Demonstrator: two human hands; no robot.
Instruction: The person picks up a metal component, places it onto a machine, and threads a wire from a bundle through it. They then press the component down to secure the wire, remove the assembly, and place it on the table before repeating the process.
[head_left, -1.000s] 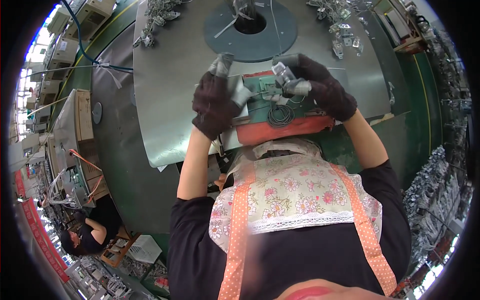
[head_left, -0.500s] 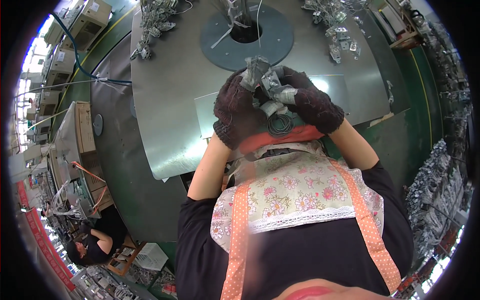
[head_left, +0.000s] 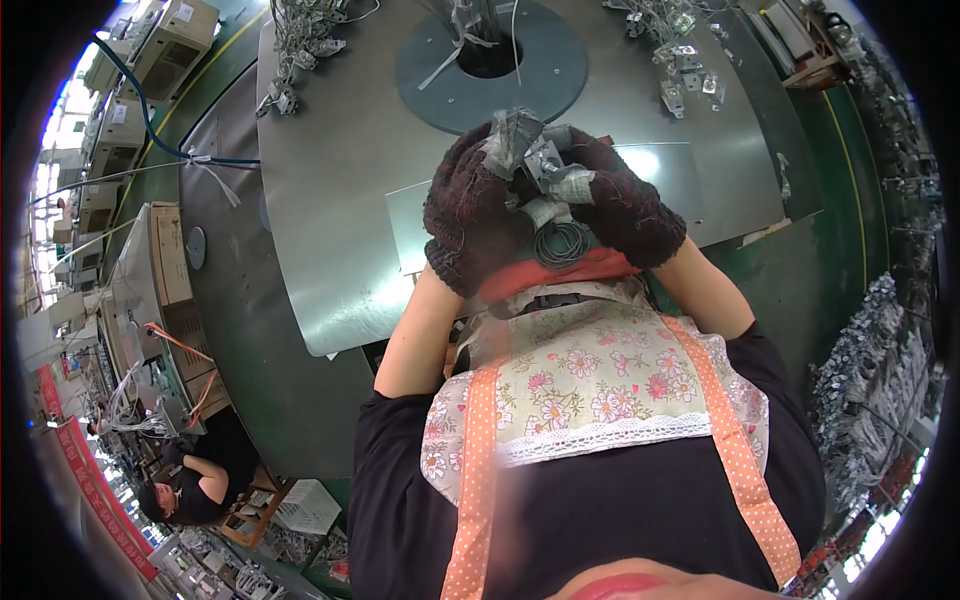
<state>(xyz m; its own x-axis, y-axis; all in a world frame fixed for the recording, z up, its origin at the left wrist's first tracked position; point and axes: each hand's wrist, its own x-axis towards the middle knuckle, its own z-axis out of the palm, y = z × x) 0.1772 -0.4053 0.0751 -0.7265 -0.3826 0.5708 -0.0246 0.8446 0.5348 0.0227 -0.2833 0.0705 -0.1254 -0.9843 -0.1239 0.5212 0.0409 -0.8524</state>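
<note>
Both my hands wear dark knitted gloves whose fingertips are wrapped in grey tape. Between them, above the near edge of the metal table [head_left: 330, 230], is a small metal part [head_left: 543, 163]. My left hand [head_left: 468, 205] is closed with its taped fingertips at the part's left side. My right hand [head_left: 630, 205] is closed on the other side, taped fingers pressed against the part. A coil of thin dark cable [head_left: 562, 245] hangs just below the fingers, in front of a red cloth [head_left: 560, 272] at my waist. My palms hide much of the part.
A round grey base [head_left: 420, 75] with a dark post stands at the table's far side. Bundles of wired metal parts lie at the far left [head_left: 300, 50] and far right [head_left: 685, 60]. A seated person [head_left: 195, 485] works at the lower left, beside a white crate [head_left: 305, 508].
My hands hold nearly the same pose on the metal part. The view has shifted slightly, and the far things sit a little higher and further left.
</note>
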